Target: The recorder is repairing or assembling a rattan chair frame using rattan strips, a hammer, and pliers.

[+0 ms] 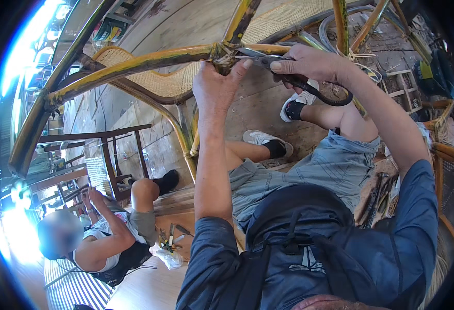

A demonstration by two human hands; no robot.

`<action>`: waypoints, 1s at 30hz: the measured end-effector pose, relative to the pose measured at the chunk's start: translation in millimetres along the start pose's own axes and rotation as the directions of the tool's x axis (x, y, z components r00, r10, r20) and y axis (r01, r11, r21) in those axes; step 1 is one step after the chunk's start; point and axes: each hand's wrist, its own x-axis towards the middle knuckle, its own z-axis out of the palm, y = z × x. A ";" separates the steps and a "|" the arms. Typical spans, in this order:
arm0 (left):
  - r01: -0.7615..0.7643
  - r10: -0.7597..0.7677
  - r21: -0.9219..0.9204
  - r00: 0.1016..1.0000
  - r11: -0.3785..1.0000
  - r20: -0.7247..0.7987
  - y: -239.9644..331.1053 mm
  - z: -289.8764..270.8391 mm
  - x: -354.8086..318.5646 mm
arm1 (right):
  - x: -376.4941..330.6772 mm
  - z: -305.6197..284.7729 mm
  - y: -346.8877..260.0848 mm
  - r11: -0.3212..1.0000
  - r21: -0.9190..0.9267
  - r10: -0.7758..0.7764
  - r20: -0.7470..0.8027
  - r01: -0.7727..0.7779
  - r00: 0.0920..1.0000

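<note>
L hand [214,88] clamped on wrapped joint of yellow-green bamboo chair frame [134,64], R hand [309,62] closed on black-handled metal pliers [268,61] biting at that joint; risk: tool slips, nicks L thumb beside it.

Both arms reach up and forward, sleeves at the elbows. The left hand [217,85] is raised, fingers curled in a grip, thumb pointing right. The right hand [309,63] is closed in a fist, knuckles up, wrist bent, just beside the left.
</note>
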 end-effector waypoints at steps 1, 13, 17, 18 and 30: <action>0.017 -0.017 0.026 1.000 1.000 0.006 0.1 -1.6 -0.6 | 2.7 5.5 4.5 1.000 0.000 0.000 0.003 0.000 1.000; -0.014 0.010 0.079 0.998 0.997 0.059 -2.1 1.2 -2.8 | -6.5 15.3 -6.1 0.998 0.058 -0.025 -0.116 0.032 0.993; -0.079 0.077 0.131 0.997 0.988 0.021 -2.5 1.5 -3.2 | -13.0 23.2 -9.4 0.997 -0.011 -0.083 -0.161 0.082 0.983; -0.105 0.099 0.219 0.994 0.970 0.038 -7.0 -1.6 -3.0 | -8.4 32.0 -2.8 0.996 -0.006 -0.086 -0.163 0.086 0.983; -0.043 0.043 -0.008 0.999 0.999 0.012 -4.2 -2.9 -7.7 | 22.2 61.1 27.8 0.750 0.621 -0.259 -0.042 0.228 0.965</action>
